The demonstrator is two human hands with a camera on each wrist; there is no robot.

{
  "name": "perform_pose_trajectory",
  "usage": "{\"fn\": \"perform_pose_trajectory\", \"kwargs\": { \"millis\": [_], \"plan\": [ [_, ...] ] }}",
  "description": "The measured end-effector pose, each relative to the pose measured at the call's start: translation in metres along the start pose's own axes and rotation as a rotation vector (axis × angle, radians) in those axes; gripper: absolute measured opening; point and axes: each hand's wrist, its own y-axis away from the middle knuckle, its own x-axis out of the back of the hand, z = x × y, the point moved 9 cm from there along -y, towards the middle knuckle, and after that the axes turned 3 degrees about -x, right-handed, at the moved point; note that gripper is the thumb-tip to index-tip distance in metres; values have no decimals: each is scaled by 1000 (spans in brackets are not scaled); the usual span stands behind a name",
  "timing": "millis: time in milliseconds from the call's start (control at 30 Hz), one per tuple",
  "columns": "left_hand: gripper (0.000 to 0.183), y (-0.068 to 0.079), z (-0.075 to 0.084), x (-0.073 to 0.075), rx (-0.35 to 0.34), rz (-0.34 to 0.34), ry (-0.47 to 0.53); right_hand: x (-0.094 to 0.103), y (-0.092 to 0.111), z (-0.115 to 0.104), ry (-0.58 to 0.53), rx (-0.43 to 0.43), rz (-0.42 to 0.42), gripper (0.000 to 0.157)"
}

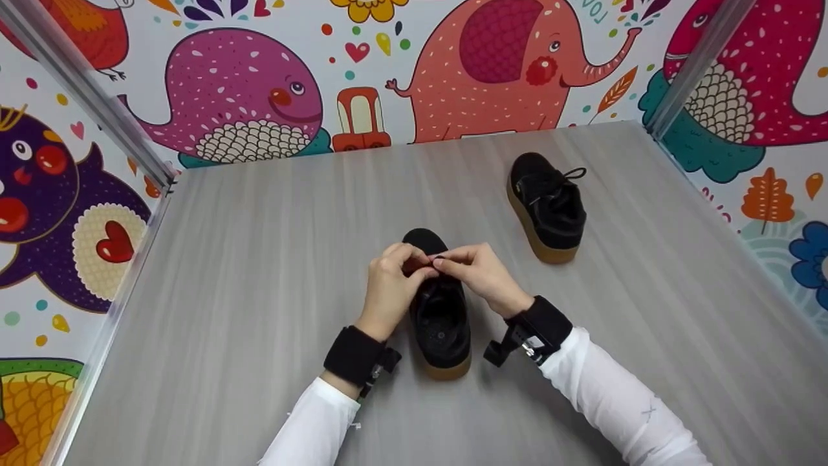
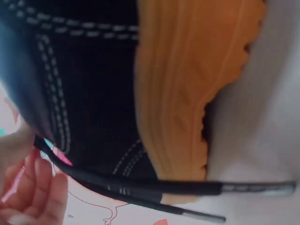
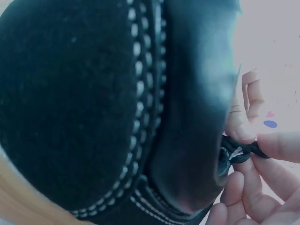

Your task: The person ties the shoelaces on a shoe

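Observation:
A black shoe (image 1: pixel 424 241) with white stitching and a tan sole stands on the grey surface, toe pointing away. Above its tongue, my left hand (image 1: pixel 388 285) and right hand (image 1: pixel 485 275) meet, fingertips almost together. Between thumb and fingers, each pinches the black shoelace (image 3: pixel 241 152). Two lace ends (image 2: pixel 187 186) with shiny tips hang along the shoe's side in the left wrist view. In the right wrist view the shoe's heel (image 3: pixel 70 103) fills the left half, with the fingers beyond its collar.
A second black shoe (image 1: pixel 546 207), its lace tied in a bow, stands farther back to the right. Printed panels with cartoon animals (image 1: pixel 242 90) enclose the grey floor (image 1: pixel 259 259) at the back and sides, joined by metal corner posts (image 1: pixel 698 65).

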Motion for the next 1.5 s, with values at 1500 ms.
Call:
{"fn": "perform_pose_trajectory", "kwargs": {
  "millis": [1500],
  "plan": [
    [9,5,25,-7,-207,43,-224,3,20,-21,278,158,-14,22]
  ]
}}
